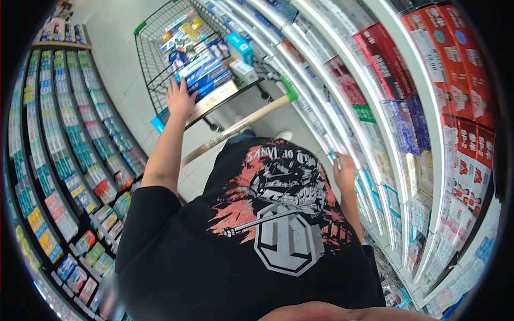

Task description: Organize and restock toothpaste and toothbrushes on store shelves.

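My left hand [180, 98] is at the near left side of a wire shopping cart [150, 60], fingers spread against the ends of stacked blue boxes [209, 75]. A cream-coloured box [217, 96] lies on the near side of them. My right hand [345, 168] hangs low beside the right-hand shelves, fingers curled around a small white-and-blue item [334, 157]. Most of that item is hidden, so its kind is unclear. The cart's beige handle [241, 127] runs between my body and the basket, with neither hand on it.
Lit white shelves [341, 76] with packaged goods, among them red boxes [457, 60], stand close on my right. Another packed shelf unit [60, 132] lines the left. A blue box [240, 48] and gold-wrapped items [190, 29] are in the cart. Grey tiled floor [106, 36] runs along the aisle.
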